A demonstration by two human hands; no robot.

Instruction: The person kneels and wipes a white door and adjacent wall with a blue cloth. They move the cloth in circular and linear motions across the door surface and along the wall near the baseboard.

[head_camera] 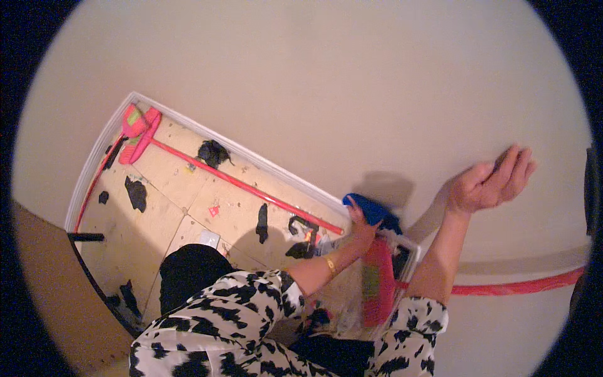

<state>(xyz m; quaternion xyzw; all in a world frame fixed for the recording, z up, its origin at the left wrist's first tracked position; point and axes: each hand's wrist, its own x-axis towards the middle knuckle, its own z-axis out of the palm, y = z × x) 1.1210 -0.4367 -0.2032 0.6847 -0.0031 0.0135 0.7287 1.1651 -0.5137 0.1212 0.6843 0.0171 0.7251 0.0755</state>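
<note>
My left hand (pixel 363 230) has its fingers spread over a blue item (pixel 372 209), which looks soft, against the wall by the white skirting board; the hand covers part of it. A yellow band circles that wrist. Raised to the right in front of the wall, my right hand (pixel 494 181) holds nothing visible, its fingers loosely bent and the thumb apart. Below my left hand a red and green broom head (pixel 380 282) stands near the skirting. Its red handle (pixel 518 285) runs right, passing behind my right forearm.
Another pink-red broom (pixel 141 137) lies in the far left corner, its handle (pixel 245 188) slanting across the tiled floor (pixel 165 184). A second red and green head (pixel 135 123) touches it. Black scraps (pixel 213 153), a red scrap (pixel 214 211) and other litter are scattered about. White skirting (pixel 235 146) edges the wall.
</note>
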